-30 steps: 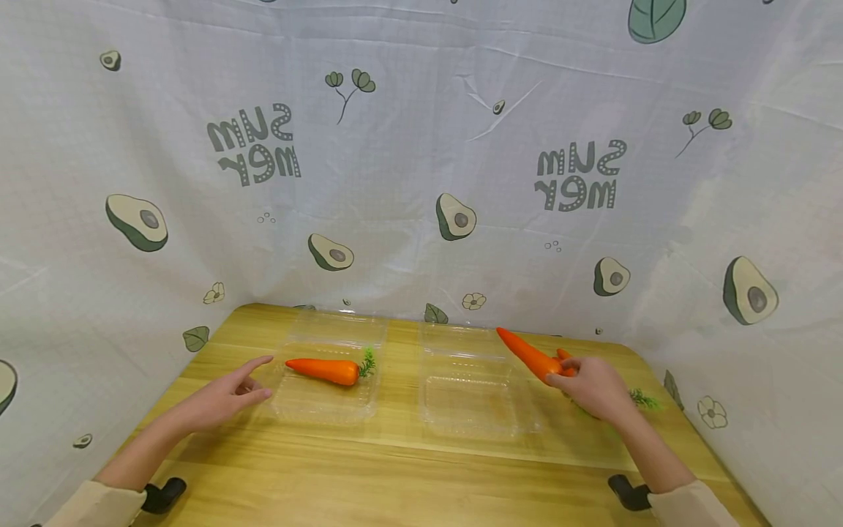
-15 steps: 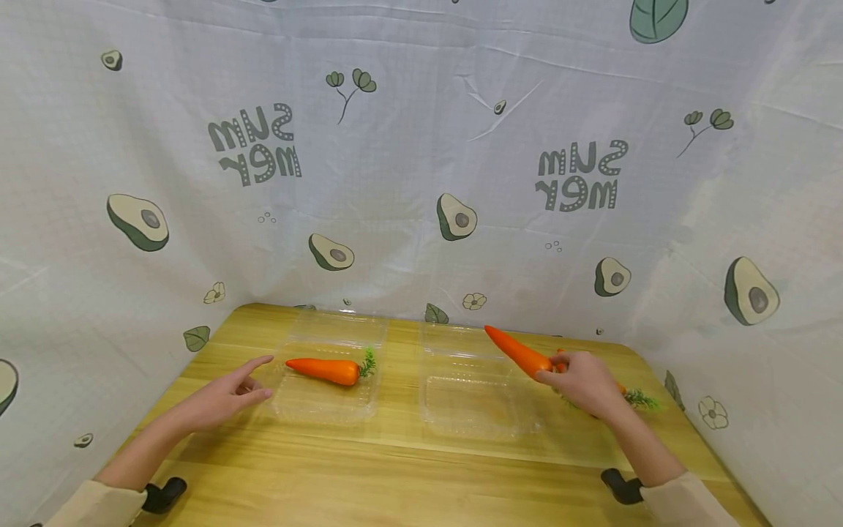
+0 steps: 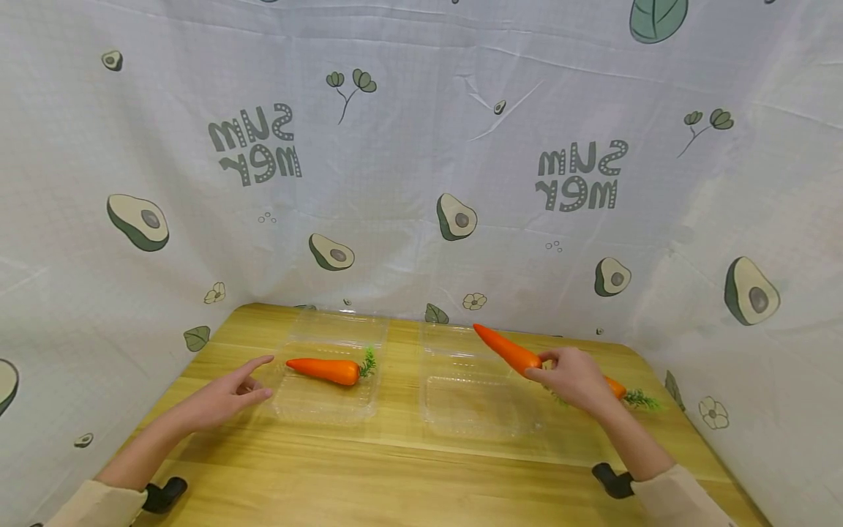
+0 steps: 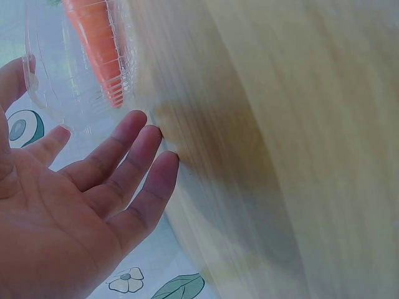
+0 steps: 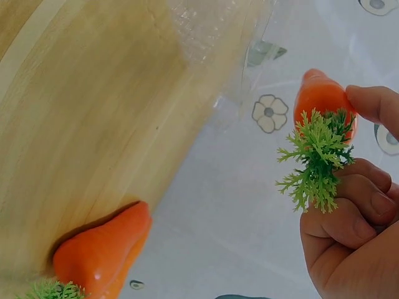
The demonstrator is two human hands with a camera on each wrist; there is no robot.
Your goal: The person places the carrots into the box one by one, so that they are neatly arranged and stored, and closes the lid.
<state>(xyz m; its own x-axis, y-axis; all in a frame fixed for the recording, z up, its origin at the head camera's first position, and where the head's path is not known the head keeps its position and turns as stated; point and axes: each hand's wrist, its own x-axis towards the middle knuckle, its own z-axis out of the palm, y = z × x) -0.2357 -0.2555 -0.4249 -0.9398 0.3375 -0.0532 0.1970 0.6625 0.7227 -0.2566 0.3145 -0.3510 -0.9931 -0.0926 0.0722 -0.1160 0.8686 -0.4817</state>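
My right hand (image 3: 574, 380) pinches an orange carrot (image 3: 507, 350) near its leafy end, raised behind the right clear plastic box (image 3: 470, 410), its tip pointing up and to the left. In the right wrist view, green leaf sprigs (image 5: 315, 156) hang from the carrot's thick end between thumb and curled fingers. My left hand (image 3: 220, 399) holds nothing, its fingers loosely extended beside the left clear plastic box (image 3: 323, 413). A second carrot (image 3: 326, 370) lies in that box, leaves to the right. In the left wrist view, fingertips (image 4: 163, 165) show close to the box's edge.
Another carrot (image 3: 615, 388) with green leaves lies on the wooden table (image 3: 369, 483) at the right, partly hidden by my right hand. Both boxes have their lids folded back. A white cloth (image 3: 395, 183) printed with avocados hangs around the table's back and sides.
My right hand has moved left with the carrot, bringing it over the back of the right box. More of the carrot at the right now shows. The left hand has stayed still.
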